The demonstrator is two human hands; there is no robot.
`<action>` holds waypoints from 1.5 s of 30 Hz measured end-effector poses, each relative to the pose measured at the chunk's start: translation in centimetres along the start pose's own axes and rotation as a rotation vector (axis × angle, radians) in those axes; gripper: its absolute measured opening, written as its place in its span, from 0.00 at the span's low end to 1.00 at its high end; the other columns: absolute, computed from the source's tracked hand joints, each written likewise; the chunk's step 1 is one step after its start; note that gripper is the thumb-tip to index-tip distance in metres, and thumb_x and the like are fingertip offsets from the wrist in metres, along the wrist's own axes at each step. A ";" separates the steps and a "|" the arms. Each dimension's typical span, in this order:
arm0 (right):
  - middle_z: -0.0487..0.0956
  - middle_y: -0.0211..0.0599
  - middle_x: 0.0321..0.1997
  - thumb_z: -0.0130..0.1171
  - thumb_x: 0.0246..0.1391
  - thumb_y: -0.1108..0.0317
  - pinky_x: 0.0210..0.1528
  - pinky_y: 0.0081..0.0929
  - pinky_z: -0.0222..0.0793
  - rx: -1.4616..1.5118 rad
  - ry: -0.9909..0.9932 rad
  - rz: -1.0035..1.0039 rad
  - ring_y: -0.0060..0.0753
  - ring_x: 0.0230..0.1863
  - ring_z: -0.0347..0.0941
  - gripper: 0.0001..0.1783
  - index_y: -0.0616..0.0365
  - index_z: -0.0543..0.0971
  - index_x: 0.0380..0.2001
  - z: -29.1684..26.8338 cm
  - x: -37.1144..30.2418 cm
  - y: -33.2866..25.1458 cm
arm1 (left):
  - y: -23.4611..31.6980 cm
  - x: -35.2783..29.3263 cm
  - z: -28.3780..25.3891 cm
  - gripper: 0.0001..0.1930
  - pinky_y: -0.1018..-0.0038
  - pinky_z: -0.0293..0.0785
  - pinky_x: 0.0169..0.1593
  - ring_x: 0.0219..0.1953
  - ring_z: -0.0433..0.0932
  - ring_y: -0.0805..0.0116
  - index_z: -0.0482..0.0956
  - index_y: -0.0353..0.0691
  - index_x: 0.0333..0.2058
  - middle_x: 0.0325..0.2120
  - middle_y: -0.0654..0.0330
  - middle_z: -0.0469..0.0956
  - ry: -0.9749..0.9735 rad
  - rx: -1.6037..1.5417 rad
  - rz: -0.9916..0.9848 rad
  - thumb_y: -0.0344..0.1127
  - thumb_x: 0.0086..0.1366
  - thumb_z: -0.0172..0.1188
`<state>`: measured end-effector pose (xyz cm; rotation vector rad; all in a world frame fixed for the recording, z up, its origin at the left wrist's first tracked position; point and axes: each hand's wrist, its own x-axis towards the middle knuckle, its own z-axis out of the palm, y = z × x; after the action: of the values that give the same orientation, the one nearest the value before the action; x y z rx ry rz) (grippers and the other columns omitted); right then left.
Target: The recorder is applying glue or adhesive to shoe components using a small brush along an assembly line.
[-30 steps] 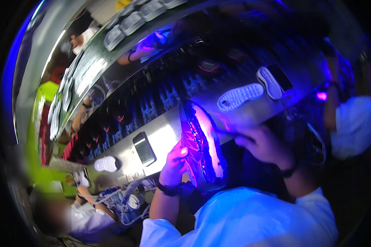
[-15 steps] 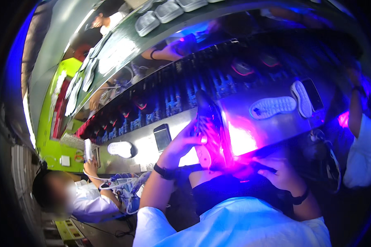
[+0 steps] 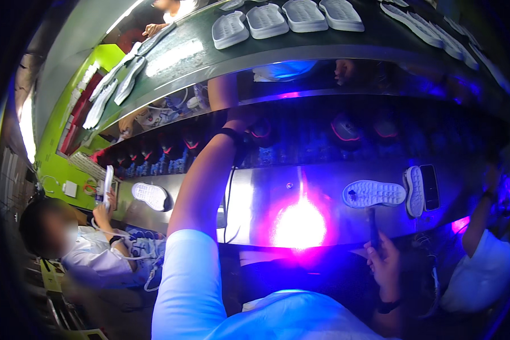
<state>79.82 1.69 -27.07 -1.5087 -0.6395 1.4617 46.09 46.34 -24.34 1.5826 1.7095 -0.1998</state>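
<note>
My left arm stretches forward over the metal table to the dark rack behind it. My left hand [image 3: 245, 117] is there in shadow, close beside a dark shoe [image 3: 260, 131] with a glowing pink rim. Its fingers are too dark to make out, so I cannot tell whether they grip the shoe. My right hand [image 3: 384, 259] is closed around a slim dark stick-shaped tool [image 3: 374, 228], which points up toward the table's front edge. Just beyond its tip lies a white shoe sole [image 3: 374, 194]. A second white sole [image 3: 415, 191] leans beside a dark phone [image 3: 430, 188].
A bright pink-violet light spot [image 3: 300, 224] falls on the metal table [image 3: 255, 187]. More dark shoes [image 3: 345, 129] stand along the rack. White soles [image 3: 267, 20] lie on the green belt above. Co-workers sit at left [image 3: 90, 249] and right [image 3: 481, 266]. Another sole [image 3: 149, 195] lies left.
The dark shoe that my left hand held before me is gone from there; that hand has reached forward to the rack. My right hand has moved slightly down, its tool now pointing upward.
</note>
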 end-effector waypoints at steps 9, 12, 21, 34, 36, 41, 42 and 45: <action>0.81 0.31 0.38 0.59 0.62 0.76 0.21 0.11 0.60 0.031 0.139 -0.075 0.11 0.22 0.68 0.29 0.61 0.67 0.66 -2.7 -0.3 4.9 | -0.7 -4.6 3.6 0.28 0.59 0.80 0.46 0.41 0.84 0.51 0.72 0.35 0.57 0.44 0.46 0.82 0.523 0.387 0.040 0.47 0.64 0.66; 0.80 0.30 0.36 0.60 0.61 0.76 0.20 0.11 0.58 0.074 0.194 0.021 0.10 0.22 0.66 0.27 0.61 0.67 0.63 -2.7 0.6 4.6 | -2.0 -9.8 8.1 0.30 0.55 0.79 0.47 0.42 0.81 0.41 0.71 0.36 0.59 0.46 0.43 0.79 0.834 0.306 0.496 0.48 0.64 0.64; 0.80 0.36 0.46 0.63 0.62 0.74 0.33 0.22 0.80 -0.079 0.048 -0.272 0.23 0.41 0.79 0.19 0.65 0.75 0.55 0.7 0.9 1.2 | -10.0 -22.7 23.7 0.36 0.42 0.51 0.71 0.69 0.58 0.31 0.68 0.28 0.62 0.63 0.31 0.63 0.668 0.461 0.464 0.52 0.66 0.59; 0.84 0.31 0.38 0.61 0.62 0.72 0.30 0.12 0.66 0.016 0.186 -0.322 0.13 0.29 0.72 0.20 0.63 0.78 0.57 -0.3 -8.5 -0.6 | -11.2 -21.0 24.8 0.32 0.46 0.51 0.72 0.70 0.60 0.37 0.71 0.33 0.61 0.63 0.34 0.65 0.753 0.368 0.477 0.52 0.67 0.58; 0.84 0.31 0.39 0.62 0.61 0.74 0.33 0.13 0.68 -0.002 0.154 -0.334 0.14 0.31 0.74 0.21 0.63 0.78 0.58 -0.5 -10.0 -1.8 | -11.4 -20.7 24.8 0.32 0.47 0.52 0.73 0.70 0.60 0.38 0.71 0.34 0.61 0.63 0.35 0.66 0.772 0.364 0.483 0.52 0.66 0.58; 0.83 0.33 0.41 0.65 0.56 0.79 0.42 0.17 0.70 -0.108 0.193 -0.504 0.20 0.40 0.77 0.22 0.64 0.81 0.55 -0.7 -12.9 -4.0 | -11.2 -20.7 25.1 0.32 0.48 0.50 0.74 0.70 0.59 0.39 0.71 0.34 0.62 0.64 0.36 0.65 0.764 0.322 0.496 0.52 0.67 0.57; 0.83 0.33 0.41 0.66 0.54 0.80 0.44 0.18 0.70 -0.153 0.205 -0.574 0.21 0.42 0.77 0.21 0.65 0.81 0.54 -0.6 -13.4 -4.2 | -11.4 -20.6 25.2 0.32 0.48 0.51 0.73 0.69 0.61 0.39 0.72 0.34 0.61 0.63 0.36 0.66 0.793 0.311 0.519 0.51 0.66 0.59; 0.83 0.34 0.41 0.67 0.52 0.81 0.46 0.20 0.69 -0.219 0.169 -0.665 0.22 0.42 0.76 0.21 0.64 0.82 0.52 -0.4 -14.5 -5.2 | -11.8 -20.8 25.6 0.32 0.47 0.51 0.73 0.69 0.61 0.39 0.72 0.34 0.61 0.63 0.35 0.66 0.795 0.300 0.521 0.51 0.65 0.59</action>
<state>78.98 -8.48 -15.57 -1.3719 -1.0950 0.7682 44.69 12.56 -33.32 2.4913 1.7819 0.5264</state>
